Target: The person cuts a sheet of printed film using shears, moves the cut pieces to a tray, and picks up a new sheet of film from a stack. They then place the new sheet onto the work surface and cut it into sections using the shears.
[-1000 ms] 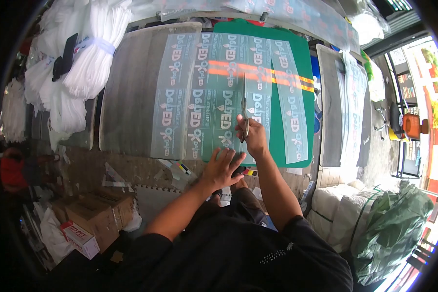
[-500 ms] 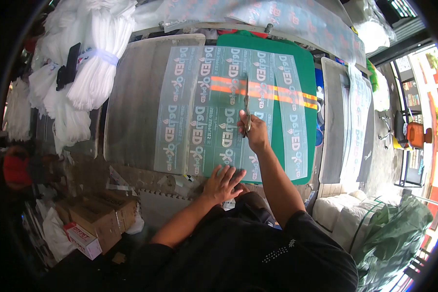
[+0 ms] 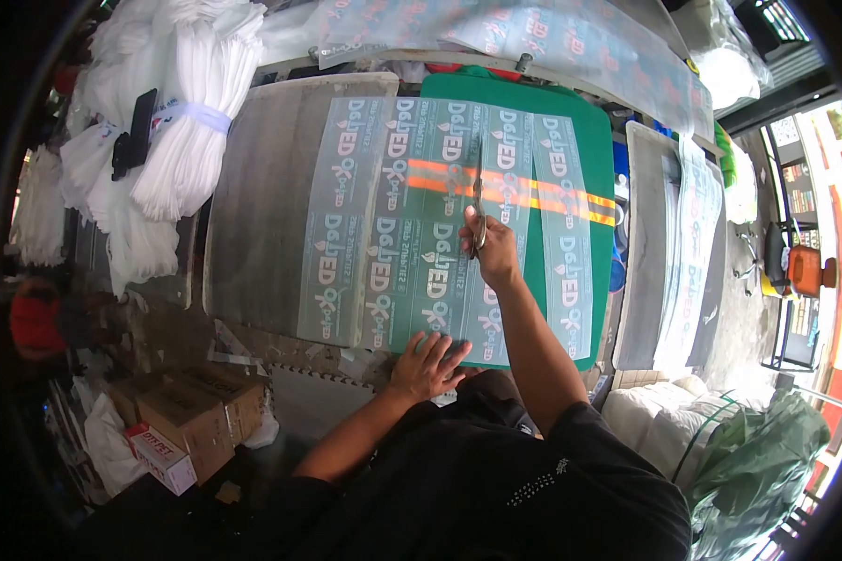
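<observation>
My right hand [image 3: 496, 251] is closed around a pair of scissors [image 3: 479, 201], their blades pointing away from me over a clear printed film sheet [image 3: 412, 252]. White mirrored lettering covers the film. On its right, a separate film strip [image 3: 559, 262] lies at a slight angle, with a gap between the two. Fingers spread, my left hand [image 3: 428, 366] rests flat at the film's near edge. Beneath lie a grey board [image 3: 262, 206] and a green panel [image 3: 585, 122] with orange reflective stripes [image 3: 601, 209]. Whether the blades are apart is hard to make out.
Bundled white material [image 3: 192, 122] hangs at upper left beside a black phone-like object [image 3: 140, 126]. More printed film [image 3: 571, 37] lies along the back. Another film stack [image 3: 690, 243] rests on a board at right. Cardboard boxes [image 3: 192, 421] stand lower left; wrapped bales [image 3: 655, 416] sit lower right.
The whole view has shifted slightly, with the table appearing a little lower. Both hands keep nearly the same places on the film, and the scissors are still in my right hand.
</observation>
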A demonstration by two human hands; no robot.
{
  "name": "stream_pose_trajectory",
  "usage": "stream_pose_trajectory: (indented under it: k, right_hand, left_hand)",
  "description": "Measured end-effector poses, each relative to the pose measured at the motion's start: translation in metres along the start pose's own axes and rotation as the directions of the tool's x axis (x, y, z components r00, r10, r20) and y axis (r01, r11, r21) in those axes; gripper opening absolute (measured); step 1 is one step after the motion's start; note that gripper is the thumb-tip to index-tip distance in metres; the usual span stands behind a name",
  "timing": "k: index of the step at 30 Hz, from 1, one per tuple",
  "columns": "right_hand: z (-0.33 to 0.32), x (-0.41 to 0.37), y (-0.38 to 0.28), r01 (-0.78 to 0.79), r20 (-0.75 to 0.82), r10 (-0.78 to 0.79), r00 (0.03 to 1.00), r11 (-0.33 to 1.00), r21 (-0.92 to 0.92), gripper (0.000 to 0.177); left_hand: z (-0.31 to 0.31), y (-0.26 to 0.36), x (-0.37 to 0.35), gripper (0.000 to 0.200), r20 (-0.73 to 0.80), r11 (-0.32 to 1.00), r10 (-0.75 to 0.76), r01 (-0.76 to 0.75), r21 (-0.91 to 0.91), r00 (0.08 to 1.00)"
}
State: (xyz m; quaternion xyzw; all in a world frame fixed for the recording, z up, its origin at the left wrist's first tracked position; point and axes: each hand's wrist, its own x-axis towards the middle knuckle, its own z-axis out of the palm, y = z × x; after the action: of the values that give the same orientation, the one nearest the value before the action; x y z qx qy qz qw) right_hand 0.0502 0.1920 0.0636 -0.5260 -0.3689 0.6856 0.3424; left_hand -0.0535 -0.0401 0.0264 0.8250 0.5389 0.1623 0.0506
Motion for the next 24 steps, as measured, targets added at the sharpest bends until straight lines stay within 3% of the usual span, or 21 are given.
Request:
stream_pose_trajectory:
  k: [5, 24]
  right_hand:
    - [0.001, 0.009, 0.0, -0.006, 0.0, 0.006, 1.0, 1.0, 0.025, 0.048]
    - [-0.006, 0.039, -0.007, 0.049, 0.036, -0.049, 0.998, 0.999, -0.009, 0.052]
  left_hand:
    - [0.005, 0.0, -0.001, 0.061, -0.06, 0.999, 0.002, 0.0, 0.033, 0.998]
    - [0.008, 0.002, 0.002, 0.055, -0.057, 0.999, -0.03, 0.032, 0.037, 0.998]
